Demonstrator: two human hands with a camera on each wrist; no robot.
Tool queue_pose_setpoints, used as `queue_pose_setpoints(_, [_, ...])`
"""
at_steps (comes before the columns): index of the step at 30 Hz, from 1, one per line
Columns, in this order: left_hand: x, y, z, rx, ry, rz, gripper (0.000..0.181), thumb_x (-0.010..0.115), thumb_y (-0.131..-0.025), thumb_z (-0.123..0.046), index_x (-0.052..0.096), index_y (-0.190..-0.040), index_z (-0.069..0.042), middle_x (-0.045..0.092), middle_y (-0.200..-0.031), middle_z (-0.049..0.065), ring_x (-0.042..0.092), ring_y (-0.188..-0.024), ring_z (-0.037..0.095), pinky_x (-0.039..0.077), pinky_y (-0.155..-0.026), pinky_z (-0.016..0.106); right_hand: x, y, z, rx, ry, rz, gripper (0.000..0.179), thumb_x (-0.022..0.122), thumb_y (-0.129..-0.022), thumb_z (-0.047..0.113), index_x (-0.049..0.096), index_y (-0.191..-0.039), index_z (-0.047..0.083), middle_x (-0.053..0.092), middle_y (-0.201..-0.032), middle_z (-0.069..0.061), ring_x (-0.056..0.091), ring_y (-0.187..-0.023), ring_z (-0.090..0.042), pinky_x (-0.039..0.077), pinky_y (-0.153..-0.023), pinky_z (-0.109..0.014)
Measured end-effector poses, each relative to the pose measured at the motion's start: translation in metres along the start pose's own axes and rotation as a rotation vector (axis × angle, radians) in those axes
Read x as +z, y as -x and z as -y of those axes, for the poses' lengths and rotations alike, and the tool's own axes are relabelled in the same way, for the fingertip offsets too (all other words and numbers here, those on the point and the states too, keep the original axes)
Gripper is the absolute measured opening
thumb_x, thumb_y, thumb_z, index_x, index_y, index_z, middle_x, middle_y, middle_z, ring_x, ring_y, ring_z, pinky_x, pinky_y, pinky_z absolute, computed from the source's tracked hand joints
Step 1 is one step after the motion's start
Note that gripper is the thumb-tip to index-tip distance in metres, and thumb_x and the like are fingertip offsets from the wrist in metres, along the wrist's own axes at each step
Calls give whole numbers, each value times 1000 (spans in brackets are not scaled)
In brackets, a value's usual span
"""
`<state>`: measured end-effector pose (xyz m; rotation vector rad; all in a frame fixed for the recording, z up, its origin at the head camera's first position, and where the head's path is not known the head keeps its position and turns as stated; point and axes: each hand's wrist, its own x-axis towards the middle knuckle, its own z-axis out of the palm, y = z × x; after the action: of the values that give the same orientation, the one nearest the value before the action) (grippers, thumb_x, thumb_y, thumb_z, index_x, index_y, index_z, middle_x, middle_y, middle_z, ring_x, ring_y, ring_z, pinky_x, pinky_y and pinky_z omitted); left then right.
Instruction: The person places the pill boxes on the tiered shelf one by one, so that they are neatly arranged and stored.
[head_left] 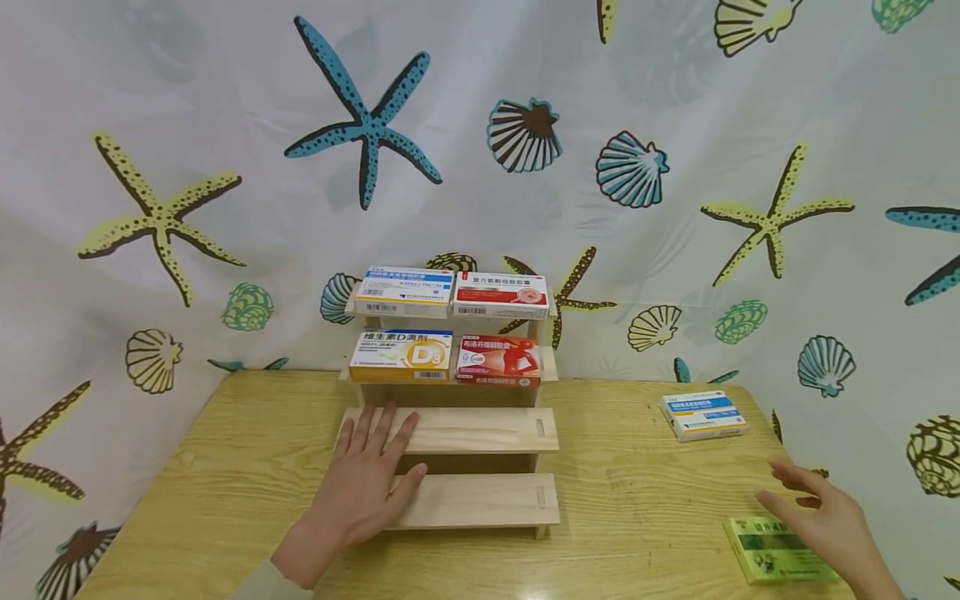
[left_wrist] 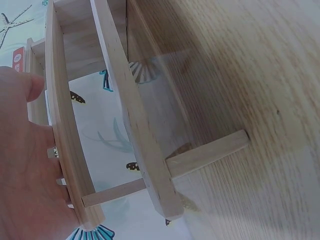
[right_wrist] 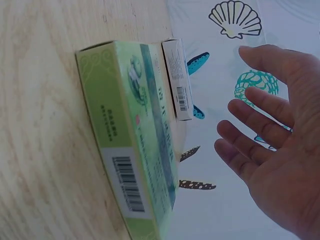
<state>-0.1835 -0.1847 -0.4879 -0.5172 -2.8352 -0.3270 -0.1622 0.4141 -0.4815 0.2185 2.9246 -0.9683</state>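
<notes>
My left hand (head_left: 366,482) lies with fingers spread on the left part of a wooden stepped rack (head_left: 480,500), its fingertips reaching the second tier from the bottom. In the left wrist view the rack's side legs and slats (left_wrist: 135,125) stand beside the palm. Over at the right, my right hand (head_left: 825,510) is above a green medicine box (head_left: 753,554), fingers loosely bent and nothing held. The right wrist view shows that green box (right_wrist: 120,145) lying flat, apart from the fingers. A blue-and-white medicine box (head_left: 703,417) lies farther back on the table.
On the rack's top tier sit a blue-and-white box (head_left: 405,287) and a red-and-white box (head_left: 501,293). Below them are a yellow-and-white vitamin D box (head_left: 397,354) and a red box (head_left: 498,358). A curtain (head_left: 480,225) with starfish and shells hangs behind the wooden table (head_left: 622,492).
</notes>
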Motion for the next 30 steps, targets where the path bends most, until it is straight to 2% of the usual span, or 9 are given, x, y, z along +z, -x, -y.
queue_pose_setpoints(7, [-1,0,0,-1,-1,1,70,50,-107,-48,39,-163,-9,32,-169,27,25,-158,53,19,-127,70,3,3,-14,35,-13,4,86,64,-101,57,44,-156,-6,51,-153,-34,54,-132,-49,55,-80,-20])
queue_pose_setpoints(10, [-1,0,0,0,1,-4,70,50,-107,-48,40,-163,-9,32,-169,27,25,-158,53,19,-127,70,5,3,-21,72,-32,30,88,63,-101,58,41,-157,-6,48,-154,-35,52,-133,-51,58,-93,-35])
queue_pose_setpoints(14, [-1,1,0,-1,9,-8,70,50,-106,-49,40,-163,-9,32,-169,27,25,-158,53,18,-127,70,7,3,-29,133,-38,55,96,61,-100,65,36,-160,-6,42,-158,-36,48,-136,-54,53,-104,-56])
queue_pose_setpoints(22, [0,1,1,-7,9,-4,71,51,-106,-50,39,-164,-10,32,-170,26,25,-158,52,19,-127,69,9,6,-37,160,1,80,98,59,-100,66,34,-160,-7,34,-162,-37,44,-138,-59,51,-105,-59])
queue_pose_setpoints(30, [0,1,1,-4,10,-3,70,50,-107,-49,39,-164,-10,32,-170,26,25,-158,52,18,-127,70,9,9,-44,222,7,85,101,62,-97,69,36,-159,-6,31,-162,-39,45,-136,-59,57,-99,-57])
